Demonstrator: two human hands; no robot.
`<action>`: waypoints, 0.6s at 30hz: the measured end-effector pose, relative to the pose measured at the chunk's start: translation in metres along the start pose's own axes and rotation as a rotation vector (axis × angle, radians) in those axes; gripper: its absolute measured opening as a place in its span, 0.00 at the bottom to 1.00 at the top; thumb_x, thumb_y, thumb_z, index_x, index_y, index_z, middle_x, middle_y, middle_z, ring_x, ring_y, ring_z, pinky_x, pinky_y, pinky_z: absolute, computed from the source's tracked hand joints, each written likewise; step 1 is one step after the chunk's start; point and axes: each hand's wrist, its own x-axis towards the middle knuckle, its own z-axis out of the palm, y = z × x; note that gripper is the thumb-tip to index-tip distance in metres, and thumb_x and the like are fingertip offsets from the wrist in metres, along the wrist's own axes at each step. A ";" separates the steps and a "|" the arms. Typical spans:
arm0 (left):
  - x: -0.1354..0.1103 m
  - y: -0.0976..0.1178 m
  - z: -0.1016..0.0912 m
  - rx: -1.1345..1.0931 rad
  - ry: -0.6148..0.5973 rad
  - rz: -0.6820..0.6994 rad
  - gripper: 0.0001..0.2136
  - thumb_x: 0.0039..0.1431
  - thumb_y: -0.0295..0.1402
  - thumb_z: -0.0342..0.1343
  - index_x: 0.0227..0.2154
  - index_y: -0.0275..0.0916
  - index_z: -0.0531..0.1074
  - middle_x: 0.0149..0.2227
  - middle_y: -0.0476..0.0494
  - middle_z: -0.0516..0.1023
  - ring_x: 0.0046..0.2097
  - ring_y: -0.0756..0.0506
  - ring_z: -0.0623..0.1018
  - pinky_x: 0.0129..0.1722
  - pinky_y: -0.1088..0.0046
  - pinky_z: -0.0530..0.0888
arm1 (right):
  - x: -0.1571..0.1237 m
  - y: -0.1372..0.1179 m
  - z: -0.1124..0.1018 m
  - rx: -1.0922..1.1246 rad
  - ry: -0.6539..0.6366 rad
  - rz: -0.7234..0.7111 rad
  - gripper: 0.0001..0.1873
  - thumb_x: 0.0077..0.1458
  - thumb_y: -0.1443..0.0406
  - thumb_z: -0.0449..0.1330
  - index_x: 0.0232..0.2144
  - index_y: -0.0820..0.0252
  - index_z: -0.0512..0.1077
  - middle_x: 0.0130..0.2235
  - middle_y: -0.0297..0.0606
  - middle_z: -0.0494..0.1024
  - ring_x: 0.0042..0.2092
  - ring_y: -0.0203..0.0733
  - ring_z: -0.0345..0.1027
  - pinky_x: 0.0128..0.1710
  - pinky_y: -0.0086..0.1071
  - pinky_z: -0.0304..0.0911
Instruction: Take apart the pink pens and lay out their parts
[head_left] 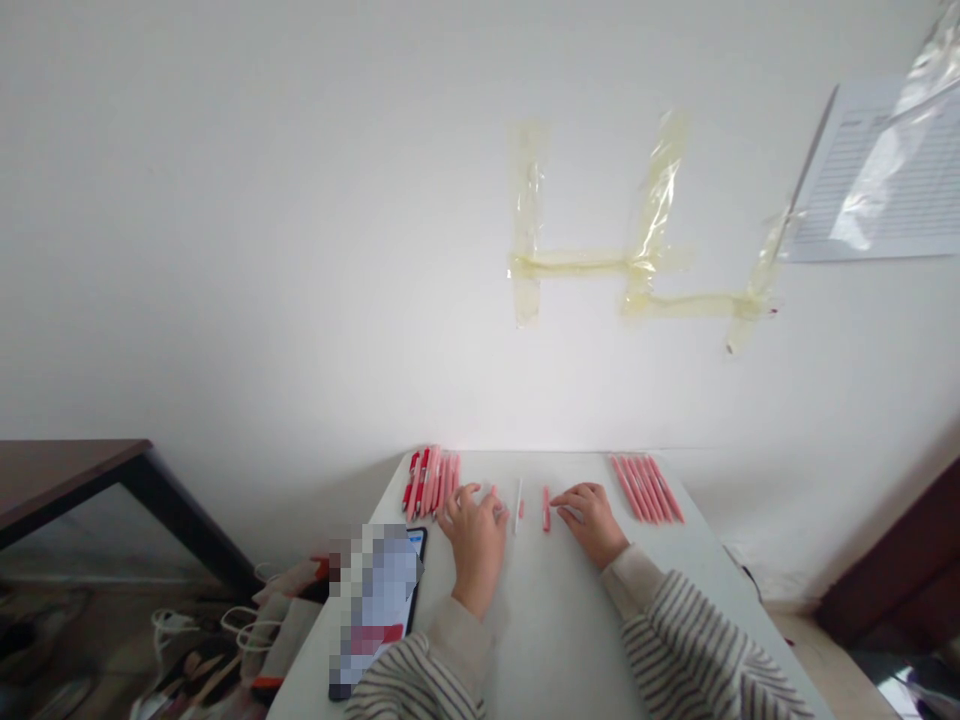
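My left hand is over the table with curled fingers, and a pink pen part shows between thumb and fingers; most of it is hidden. To its right lie a thin white pen refill and a small pink piece. Farther right, a pink pen barrel lies lengthwise. The fingertips of my right hand are beside this barrel, slightly apart from each other and with nothing visible between them. Whether they touch the barrel is too small to tell.
At the back left, several pink and red pens lie bunched. Several pink pens form a row at the back right. A phone, partly pixelated, lies along the left edge of the white table. The wall rises behind it.
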 end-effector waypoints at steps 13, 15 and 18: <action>0.001 -0.003 -0.013 0.037 0.037 -0.031 0.06 0.56 0.35 0.60 0.35 0.48 0.81 0.53 0.42 0.73 0.59 0.34 0.65 0.60 0.45 0.59 | 0.011 -0.012 -0.008 -0.064 0.112 -0.165 0.13 0.66 0.63 0.55 0.43 0.48 0.80 0.43 0.42 0.78 0.51 0.50 0.62 0.56 0.49 0.59; 0.002 -0.004 -0.010 0.027 0.022 -0.023 0.06 0.55 0.35 0.60 0.35 0.48 0.81 0.53 0.43 0.73 0.59 0.34 0.65 0.60 0.45 0.59 | 0.017 -0.014 -0.007 -0.091 0.121 -0.178 0.13 0.66 0.64 0.56 0.43 0.47 0.80 0.44 0.41 0.78 0.52 0.50 0.61 0.59 0.51 0.57; 0.002 -0.004 -0.007 0.009 0.004 -0.023 0.06 0.54 0.34 0.61 0.35 0.48 0.81 0.54 0.43 0.72 0.59 0.34 0.64 0.60 0.46 0.58 | 0.030 -0.016 -0.003 -0.105 0.140 -0.189 0.12 0.65 0.64 0.57 0.43 0.48 0.80 0.45 0.41 0.77 0.53 0.50 0.60 0.60 0.52 0.56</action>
